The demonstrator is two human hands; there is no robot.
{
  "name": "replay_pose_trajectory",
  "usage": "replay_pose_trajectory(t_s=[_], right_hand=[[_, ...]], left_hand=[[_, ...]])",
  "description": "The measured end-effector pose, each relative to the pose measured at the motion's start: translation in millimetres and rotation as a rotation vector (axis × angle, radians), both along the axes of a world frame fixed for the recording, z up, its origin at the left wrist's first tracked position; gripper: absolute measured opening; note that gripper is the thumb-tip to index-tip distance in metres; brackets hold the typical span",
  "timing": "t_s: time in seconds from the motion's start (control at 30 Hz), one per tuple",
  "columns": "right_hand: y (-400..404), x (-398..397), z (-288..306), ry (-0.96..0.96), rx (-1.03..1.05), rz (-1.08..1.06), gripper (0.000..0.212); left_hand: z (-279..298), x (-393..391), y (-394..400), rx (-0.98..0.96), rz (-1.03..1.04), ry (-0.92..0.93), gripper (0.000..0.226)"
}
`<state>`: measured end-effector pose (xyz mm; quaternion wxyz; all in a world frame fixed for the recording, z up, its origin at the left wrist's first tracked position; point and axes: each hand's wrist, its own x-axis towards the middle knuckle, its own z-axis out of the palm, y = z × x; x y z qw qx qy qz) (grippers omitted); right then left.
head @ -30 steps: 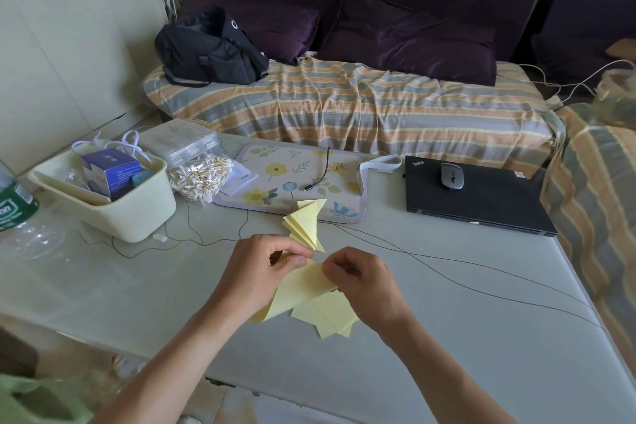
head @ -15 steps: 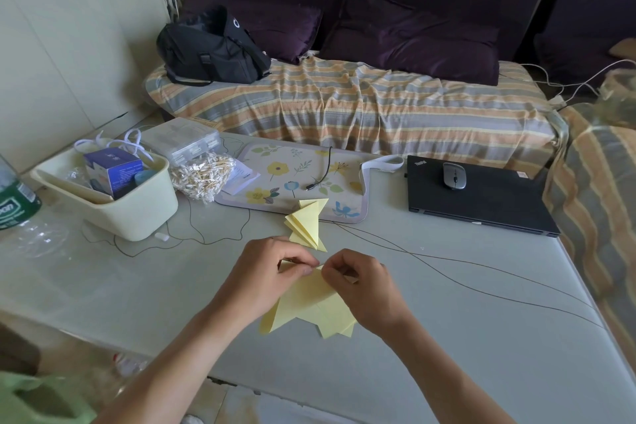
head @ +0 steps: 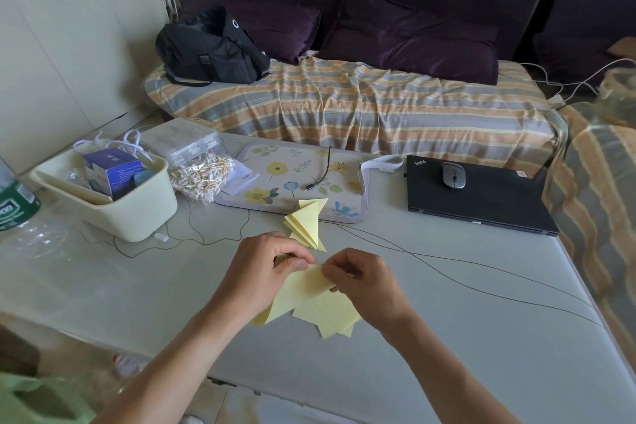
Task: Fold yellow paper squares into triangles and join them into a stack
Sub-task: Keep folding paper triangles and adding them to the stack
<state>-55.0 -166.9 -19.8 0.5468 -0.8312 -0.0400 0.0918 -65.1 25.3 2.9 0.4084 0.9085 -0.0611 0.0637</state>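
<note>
Two hands are working over a pale table (head: 447, 337), close to its near edge. The left hand (head: 256, 274) is pinching a yellow paper sheet (head: 303, 289) at its top edge, with the thumb and first finger pressed together on it. The right hand (head: 366, 280) is pinching the same top edge just beside the left hand, its fingers curled in tight on the paper. The sheet is tilting down toward the left, lifted off the table. It may already be folded once, but the hands are hiding that part.

Under the sheet, a few loose yellow paper squares (head: 332, 318) are lying flat on the table, fanned out a little. Just past the hands, a stack of folded yellow triangles (head: 308, 222) is sitting with its tip resting on the edge of a flowered mat (head: 275, 175).

A cream plastic bin (head: 137, 213) is standing near the left edge of the table, with a blue box (head: 112, 169) inside it. A bag of small sticks (head: 203, 175) is lying between the bin and the mat. A closed black laptop (head: 488, 203) is lying toward the far right corner, and a grey mouse (head: 453, 175) is sitting on top of it. Thin black wires (head: 464, 272) are running across the table.
</note>
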Motion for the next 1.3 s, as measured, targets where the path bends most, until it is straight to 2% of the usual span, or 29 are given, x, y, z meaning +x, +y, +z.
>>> replay_pose_trajectory(t_s=[0.27, 0.37, 0.63, 0.87, 0.97, 1.13, 1.3], right_hand=[[3.1, -1.3, -5.1, -0.123, -0.134, 0.045, 0.011], [5.3, -3.2, -4.9, -0.160, -0.143, 0.073, 0.010], [2.2, 0.0, -0.7, -0.092, -0.102, 0.034, 0.010], [1.1, -1.2, 0.4, -0.028, -0.040, 0.002, 0.012], [0.3, -0.2, 1.3, 0.037, 0.060, -0.017, 0.011], [-1.3, 0.3, -0.4, 0.138, 0.185, 0.005, 0.021], [-0.1, 1.3, 2.7, 0.133, 0.294, -0.010, 0.021]], left_hand=[[-5.0, -1.4, -1.5, 0.179, -0.091, 0.044, 0.009], [-6.6, -0.4, -2.6, 0.161, -0.078, 0.060, 0.002], [-8.8, 1.5, 0.7, 0.131, -0.022, 0.092, 0.011], [-8.0, 1.2, -0.3, 0.113, 0.005, 0.090, 0.009], [-5.4, 0.9, 0.1, 0.086, 0.017, 0.095, 0.009], [-2.9, 1.0, 0.5, 0.001, 0.045, 0.103, 0.010], [-4.6, 1.1, 0.3, -0.115, 0.044, 0.167, 0.011]])
